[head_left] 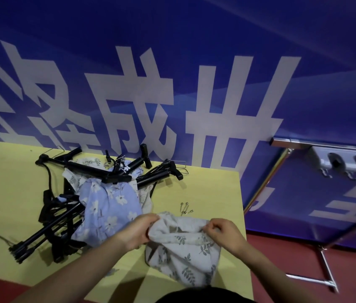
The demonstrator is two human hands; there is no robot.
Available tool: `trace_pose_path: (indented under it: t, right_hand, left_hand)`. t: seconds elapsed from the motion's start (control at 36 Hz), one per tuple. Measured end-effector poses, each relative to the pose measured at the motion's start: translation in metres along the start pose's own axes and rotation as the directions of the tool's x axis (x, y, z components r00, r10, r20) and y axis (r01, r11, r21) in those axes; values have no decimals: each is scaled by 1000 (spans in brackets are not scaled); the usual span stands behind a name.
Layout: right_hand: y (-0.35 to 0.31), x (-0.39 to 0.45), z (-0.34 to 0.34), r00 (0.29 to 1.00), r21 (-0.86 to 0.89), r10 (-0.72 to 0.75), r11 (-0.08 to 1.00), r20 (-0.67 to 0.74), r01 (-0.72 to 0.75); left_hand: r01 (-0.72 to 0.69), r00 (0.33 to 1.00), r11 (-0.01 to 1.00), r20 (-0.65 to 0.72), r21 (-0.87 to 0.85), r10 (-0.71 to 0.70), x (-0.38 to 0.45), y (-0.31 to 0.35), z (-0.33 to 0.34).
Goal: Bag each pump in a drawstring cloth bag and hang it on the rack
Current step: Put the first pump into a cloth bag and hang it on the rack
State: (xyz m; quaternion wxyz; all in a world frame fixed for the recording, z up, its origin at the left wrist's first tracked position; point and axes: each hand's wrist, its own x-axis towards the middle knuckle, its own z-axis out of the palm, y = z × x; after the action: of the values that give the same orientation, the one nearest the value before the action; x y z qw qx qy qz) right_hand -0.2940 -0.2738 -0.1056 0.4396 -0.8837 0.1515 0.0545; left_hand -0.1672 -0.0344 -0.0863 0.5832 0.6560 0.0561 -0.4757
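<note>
Both hands, left hand and right hand, pinching the crumpled white bag (grey leaf print).

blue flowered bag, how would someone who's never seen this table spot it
On the yellow table, look left of centre at the tangle of black pumps. The blue flowered bag lies among them. It is pale blue with white flowers, unlike the cream leaf-print bag both hands hold.

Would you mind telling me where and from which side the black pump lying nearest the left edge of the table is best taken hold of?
Probably the middle of its long black tube, coming from above. The pump lies flat and slanted on the yellow table; its near end is bare, while its far end runs under the blue flowered cloth. Both hands, left hand and right hand, currently hold the white leaf-print bag.
</note>
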Motion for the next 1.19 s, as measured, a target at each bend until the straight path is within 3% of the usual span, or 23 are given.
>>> trace_pose_path:
  t: [0.08,0.19,0.36,0.53,0.69,0.86,1.06,1.19]
  right_hand:
    - [18,1,14,988,-159,78,986,130,-57]
    - [23,-7,24,983,-138,117,986,145,-97]
    - [9,3,26,994,66,108,992,-14,-106]
    - [-39,36,42,999,92,42,995,1,-42]
    - [-106,78,77,993,106,-97,990,62,90]
    - [-163,135,118,973,-81,-210,972,100,218]
    - [-195,206,161,968,-323,-116,928,224,186]
    - [-194,223,177,979,-332,-106,930,175,160]
  left_hand:
    - [71,996,990,-58,125,-64,6,-16,3]
    - [117,985,963,-151,241,-82,8,-28,1]
    - [-70,956,963,-257,260,139,4,-16,-26]
    - [-252,858,943,-400,217,321,-1,15,-74]
    - [-284,777,942,-532,180,336,-5,38,-137]
    - [-164,816,977,-537,139,214,4,55,-191]
    - [-52,877,975,-457,215,148,11,69,-239]
    - [-18,907,983,-410,183,93,20,79,-267]
